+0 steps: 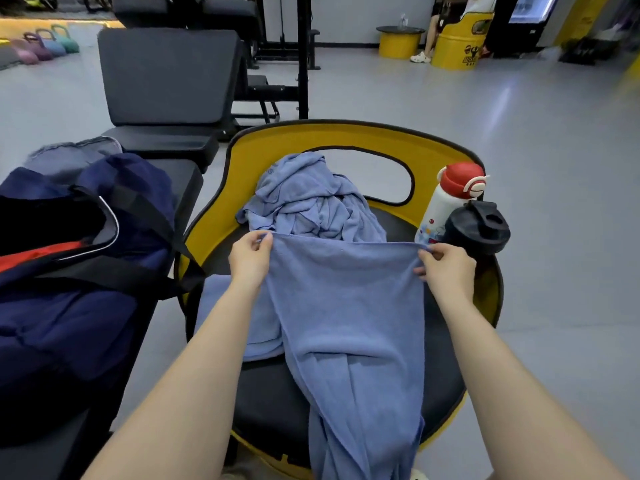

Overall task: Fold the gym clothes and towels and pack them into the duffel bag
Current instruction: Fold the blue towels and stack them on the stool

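**A blue towel is held up by two corners**

A blue towel (346, 306) is held up over the round yellow chair (242, 157). One top corner is pinched by the left hand (250, 256), and the other top corner is pinched by the right hand (446, 266). Both hands are closed on the cloth. The top edge is pulled tight between them, likely so the towel hangs flat and can be folded neatly. The rest of it is left to hang down near the person, past the black seat.

Farther back on the seat, a crumpled pile of blue cloth (304, 199) is left waiting, not folded yet. A smaller flat blue piece (221, 317) is laid on the left of the seat.

The dark blue duffel bag (79, 306) is kept open on the left, close by, so folded things can be put in easily. Two bottles, a white one (446, 202) and a black one (479, 226), are stood at the right edge of the seat, out of the way.
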### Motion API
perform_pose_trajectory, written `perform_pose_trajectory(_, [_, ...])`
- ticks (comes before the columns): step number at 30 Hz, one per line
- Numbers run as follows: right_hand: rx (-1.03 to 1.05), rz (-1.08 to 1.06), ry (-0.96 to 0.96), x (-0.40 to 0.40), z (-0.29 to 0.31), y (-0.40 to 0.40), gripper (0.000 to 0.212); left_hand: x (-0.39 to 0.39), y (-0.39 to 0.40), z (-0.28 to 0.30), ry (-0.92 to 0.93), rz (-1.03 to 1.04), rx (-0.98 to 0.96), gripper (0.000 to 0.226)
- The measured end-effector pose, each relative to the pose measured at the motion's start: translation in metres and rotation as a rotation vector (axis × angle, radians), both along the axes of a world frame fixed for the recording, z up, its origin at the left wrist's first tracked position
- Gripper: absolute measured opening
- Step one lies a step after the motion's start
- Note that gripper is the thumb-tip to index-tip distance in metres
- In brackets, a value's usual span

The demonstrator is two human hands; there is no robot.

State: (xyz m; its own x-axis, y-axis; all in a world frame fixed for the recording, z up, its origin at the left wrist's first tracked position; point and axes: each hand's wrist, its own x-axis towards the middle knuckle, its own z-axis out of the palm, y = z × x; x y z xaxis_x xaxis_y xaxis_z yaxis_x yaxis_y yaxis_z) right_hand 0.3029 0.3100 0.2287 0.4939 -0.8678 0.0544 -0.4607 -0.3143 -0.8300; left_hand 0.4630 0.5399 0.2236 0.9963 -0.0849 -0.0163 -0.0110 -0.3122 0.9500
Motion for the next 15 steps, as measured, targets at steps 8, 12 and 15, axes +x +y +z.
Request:
perform_pose_trajectory(8, [0.002, -0.059, -0.175, 0.041, -0.012, -0.014, 0.019, 0.03, -0.017, -0.009, -0.048, 0.091, -0.135, 0.016])
perform_pose_trajectory(12, [-0.061, -0.038, -0.205, 0.057, -0.017, -0.012, 0.021, 0.046, -0.019, -0.016, -0.051, 0.116, -0.186, 0.012])
perform_pose_trajectory(15, [-0.058, 0.144, -0.085, 0.067, -0.027, -0.015, 0.029, 0.052, -0.017, -0.028, -0.04, 0.085, -0.097, 0.019])
